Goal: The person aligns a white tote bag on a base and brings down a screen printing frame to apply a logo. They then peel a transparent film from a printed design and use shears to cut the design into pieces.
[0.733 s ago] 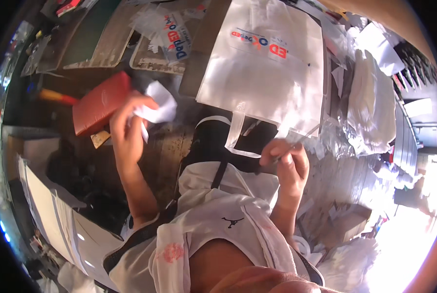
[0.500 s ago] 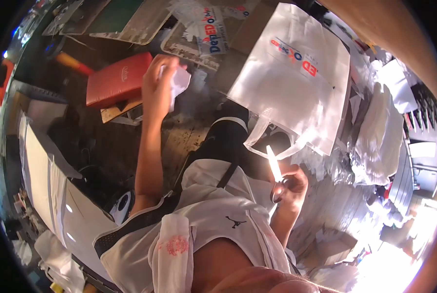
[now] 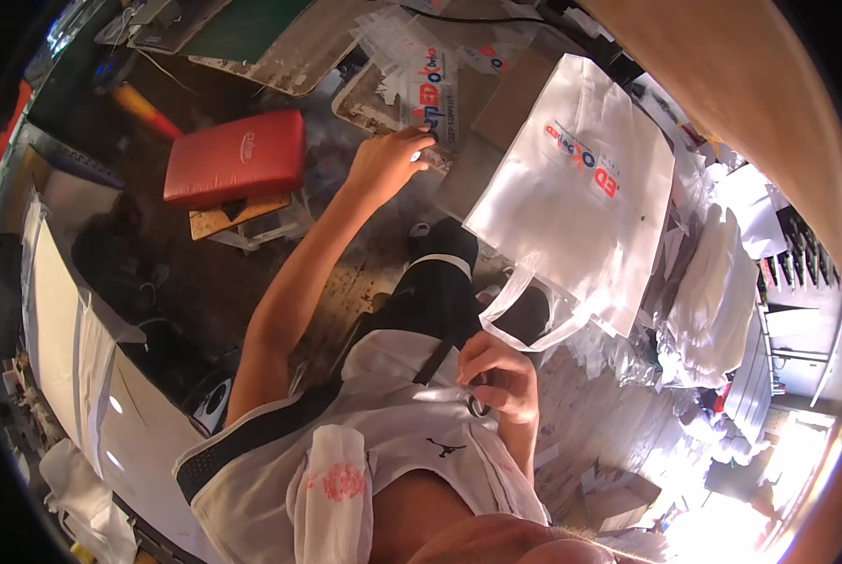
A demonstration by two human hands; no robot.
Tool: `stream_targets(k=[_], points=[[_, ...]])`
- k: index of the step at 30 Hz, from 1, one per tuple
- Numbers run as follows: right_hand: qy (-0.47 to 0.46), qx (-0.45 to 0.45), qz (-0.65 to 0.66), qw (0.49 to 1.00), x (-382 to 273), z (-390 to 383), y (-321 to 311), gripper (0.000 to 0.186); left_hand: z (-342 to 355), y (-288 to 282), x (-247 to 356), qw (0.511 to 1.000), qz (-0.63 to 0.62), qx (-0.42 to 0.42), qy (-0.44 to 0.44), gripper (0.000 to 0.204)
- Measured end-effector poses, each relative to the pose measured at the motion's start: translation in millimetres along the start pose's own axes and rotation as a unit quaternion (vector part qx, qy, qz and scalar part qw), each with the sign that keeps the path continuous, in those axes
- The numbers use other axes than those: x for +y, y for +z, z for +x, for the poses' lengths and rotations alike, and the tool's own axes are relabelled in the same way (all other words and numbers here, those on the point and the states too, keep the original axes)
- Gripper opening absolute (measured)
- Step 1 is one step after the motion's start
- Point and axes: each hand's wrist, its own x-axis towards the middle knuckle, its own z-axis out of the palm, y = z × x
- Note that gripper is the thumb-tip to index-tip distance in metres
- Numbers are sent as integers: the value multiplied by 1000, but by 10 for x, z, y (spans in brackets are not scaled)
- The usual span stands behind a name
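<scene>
Reaching forward, my left hand (image 3: pixel 388 169) has its thumb and fingertips slightly apart beside a transparent printed strip (image 3: pixel 430 94). I see nothing held between them. My right hand (image 3: pixel 503 376) is closed around small scissors (image 3: pixel 478 405) close to my white shirt. A dark finger loop shows below the fingers, and the pale blade points left. Just beyond that hand hangs a white bag (image 3: pixel 618 254) with red and blue print; its looped handles (image 3: pixel 507 310) come down toward my right hand and knee.
A red padded block (image 3: pixel 237 155) rests on a small wooden stand (image 3: pixel 237 218) at the left. Worn boards (image 3: pixel 280 47) lie at the far side. White sheets (image 3: pixel 712 282) and crumpled plastic are piled on the right. A long pale panel (image 3: pixel 139 404) leans at the near left.
My left hand has moved right and no longer shows the white scrap it held. My right hand has come down and left with the scissors, whose blade has turned from upward to leftward.
</scene>
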Motion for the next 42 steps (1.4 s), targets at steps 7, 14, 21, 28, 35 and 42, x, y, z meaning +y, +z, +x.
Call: stream_targets(k=[7, 14, 21, 28, 35, 42], points=[[241, -150, 126, 951, 350, -77, 28, 65, -40, -171, -126, 993, -55, 104, -32, 10], [286, -201, 150, 925, 340, -24, 156, 85, 67, -213, -408, 957, -189, 196, -101, 19], [288, -159, 170, 929, 539, -86, 116, 73, 190, -261, -444, 938, -289, 157, -113, 28], [303, -170, 149, 926, 488, -61, 70, 69, 237, -143, -574, 920, -331, 147, -149, 33], [298, -176, 141, 928, 571, -31, 6, 75, 177, -149, -615, 898, -391, 129, -154, 27], [253, -54, 229, 938, 683, -103, 41, 70, -44, -324, -505, 832, -473, 254, -141, 20]])
